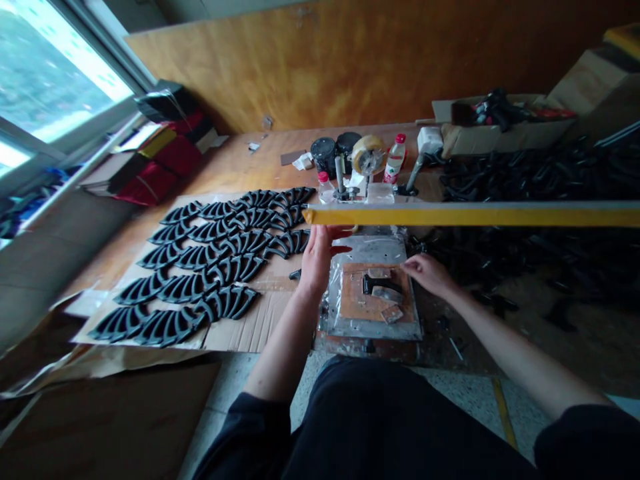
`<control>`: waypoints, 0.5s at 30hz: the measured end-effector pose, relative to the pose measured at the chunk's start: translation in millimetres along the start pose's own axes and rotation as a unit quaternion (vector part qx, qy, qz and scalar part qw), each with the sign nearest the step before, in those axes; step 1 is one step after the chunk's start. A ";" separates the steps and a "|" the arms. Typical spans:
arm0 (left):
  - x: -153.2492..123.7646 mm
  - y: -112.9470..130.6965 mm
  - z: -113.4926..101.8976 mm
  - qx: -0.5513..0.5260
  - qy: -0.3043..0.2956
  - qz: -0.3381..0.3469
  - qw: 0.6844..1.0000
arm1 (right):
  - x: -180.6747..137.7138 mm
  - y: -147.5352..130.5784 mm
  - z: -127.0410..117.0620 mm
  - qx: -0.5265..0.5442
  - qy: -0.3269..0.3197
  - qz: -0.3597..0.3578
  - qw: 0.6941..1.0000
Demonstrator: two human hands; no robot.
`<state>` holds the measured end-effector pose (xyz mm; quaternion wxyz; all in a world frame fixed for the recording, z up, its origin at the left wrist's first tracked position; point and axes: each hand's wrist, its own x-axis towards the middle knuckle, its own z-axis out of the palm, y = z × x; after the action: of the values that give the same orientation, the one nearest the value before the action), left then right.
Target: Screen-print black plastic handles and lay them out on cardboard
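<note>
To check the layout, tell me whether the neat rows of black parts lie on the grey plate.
No, the rows of black parts lie on cardboard, left of the plate.

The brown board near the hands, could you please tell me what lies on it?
On the brown board are a black part, a rounded block in front of it, another block behind it and a small block by the near edge. The surface beneath them is hidden.
</note>
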<state>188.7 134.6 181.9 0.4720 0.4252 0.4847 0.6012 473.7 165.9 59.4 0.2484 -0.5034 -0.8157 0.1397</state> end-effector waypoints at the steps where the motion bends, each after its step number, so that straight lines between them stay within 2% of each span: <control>1: -0.8 -2.9 3.3 -0.020 0.010 -0.003 1.000 | -8.1 -14.0 15.1 -0.031 -0.029 0.007 0.999; 3: -15.2 -16.8 8.9 -0.043 0.029 -0.052 0.997 | -18.4 -42.9 36.8 -0.095 -0.095 0.037 0.990; 5: -43.9 -40.1 13.8 -0.033 -0.006 -0.185 0.982 | -23.4 -70.2 45.4 -0.120 -0.124 0.089 0.981; 6: -61.1 -53.6 15.8 -0.025 -0.044 -0.267 0.962 | -25.2 -83.0 46.0 -0.112 -0.119 0.106 0.981; 7: -78.0 -66.8 17.1 -0.023 -0.082 -0.334 0.938 | -27.0 -94.7 45.1 -0.092 -0.109 0.103 0.984; 8: -93.0 -78.8 17.3 -0.032 -0.101 -0.373 0.922 | -28.8 -104.3 43.3 -0.062 -0.101 0.077 0.990; 10: -112.2 -96.2 11.1 -0.049 -0.088 -0.396 0.913 | -32.1 -111.9 37.6 0.012 -0.099 -0.008 0.995; 12: -112.8 -104.3 -8.8 -0.024 -0.046 -0.367 0.929 | -33.5 -95.3 28.5 0.048 -0.094 -0.048 0.993; 13: -106.7 -106.0 -24.6 0.015 -0.020 -0.348 0.937 | -33.6 -76.4 22.6 0.033 -0.083 -0.036 0.995; 15: -87.1 -108.4 -65.4 0.133 0.041 -0.302 0.943 | -34.3 -21.6 9.1 -0.054 -0.056 0.029 0.997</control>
<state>159.0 46.6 59.5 0.5505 0.2929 0.6850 0.3768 465.2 125.7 53.0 0.1701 -0.5310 -0.8198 0.1305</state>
